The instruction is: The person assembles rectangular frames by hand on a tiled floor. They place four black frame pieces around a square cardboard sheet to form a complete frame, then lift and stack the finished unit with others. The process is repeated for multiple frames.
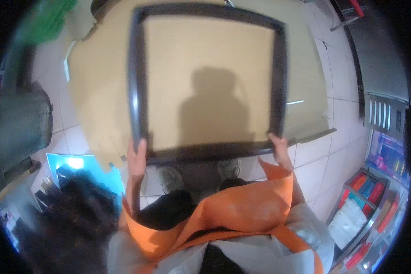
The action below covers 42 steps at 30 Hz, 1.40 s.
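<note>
A dark, glossy rectangular frame is held out in front of me, one side bar on the left and one on the right. My left hand is closed round its near left corner, thumb on top. At the near right corner, my right hand grips it too. Within the frame lies a plain beige surface with a shadow of a head and shoulders on it. I cannot tell whether that is a panel in the frame or the large beige sheet behind it. An orange apron hangs at my front.
White floor tiles show round the sheet. At the left stands a dark, padded-looking block; a bright blue sheet lies below it. A crate of red and blue items stands at the right, near a grey slotted panel. My shoes are below the frame.
</note>
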Available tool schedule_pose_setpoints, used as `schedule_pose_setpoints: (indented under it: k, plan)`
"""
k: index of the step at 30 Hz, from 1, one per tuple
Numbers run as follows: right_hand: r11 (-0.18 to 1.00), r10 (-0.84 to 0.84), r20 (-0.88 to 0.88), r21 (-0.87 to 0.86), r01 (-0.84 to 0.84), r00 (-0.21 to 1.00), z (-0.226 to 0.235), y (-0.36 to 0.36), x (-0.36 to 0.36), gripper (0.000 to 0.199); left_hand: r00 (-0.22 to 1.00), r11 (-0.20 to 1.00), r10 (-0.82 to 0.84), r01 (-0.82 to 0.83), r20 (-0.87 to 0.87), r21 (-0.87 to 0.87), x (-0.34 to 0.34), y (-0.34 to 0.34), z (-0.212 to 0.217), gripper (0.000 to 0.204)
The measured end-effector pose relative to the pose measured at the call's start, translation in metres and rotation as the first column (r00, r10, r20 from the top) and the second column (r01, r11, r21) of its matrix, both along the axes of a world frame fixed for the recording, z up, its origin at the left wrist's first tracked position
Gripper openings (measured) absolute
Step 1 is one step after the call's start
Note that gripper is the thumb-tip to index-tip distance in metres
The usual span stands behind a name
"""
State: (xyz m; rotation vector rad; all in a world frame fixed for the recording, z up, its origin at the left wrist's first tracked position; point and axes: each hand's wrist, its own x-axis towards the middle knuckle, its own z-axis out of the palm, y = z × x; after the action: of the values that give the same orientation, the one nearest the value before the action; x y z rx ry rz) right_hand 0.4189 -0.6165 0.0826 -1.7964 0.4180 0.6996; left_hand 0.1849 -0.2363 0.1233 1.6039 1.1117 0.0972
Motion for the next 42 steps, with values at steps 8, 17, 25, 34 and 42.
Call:
schedule_pose_setpoints:
  k: [8, 17, 25, 34, 42]
  plan:
    - [0.862, -0.432, 0.140, 0.356, 0.362, 0.891, 0.000, -0.067, 0.086, 0.021, 0.922, 0.904, -0.330, 0.247, 0.204, 0.348, 0.078, 0.008, -0.001, 0.047]
    - [0.145, 0.606, 0.436, -0.883, 0.447, 0.665, -0.069, -0.141, 0.118, 0.052, 0.919, 0.614, 0.224, 0.127, -0.326, 0.779, -0.034, 0.108, -0.119, 0.065]
    - [0.610, 0.775, 0.436, -0.706, -0.360, 0.457, -0.043, 0.143, 0.146, 0.059, 0.876, 0.878, 0.389, -0.259, -0.285, 0.402, -0.107, 0.233, -0.147, 0.061]
    - [0.711, 0.644, 0.276, -0.559, -0.426, 0.714, -0.065, 0.173, 0.162, 0.069, 0.950, 0.908, 0.285, -0.225, -0.128, 0.353, -0.131, 0.248, -0.151, 0.027]
    - [0.842, 0.518, 0.468, -0.428, -0.329, 0.716, -0.055, 0.160, 0.155, 0.052, 0.937, 0.860, 0.297, -0.179, -0.185, 0.478, -0.089, 0.207, -0.081, 0.025]
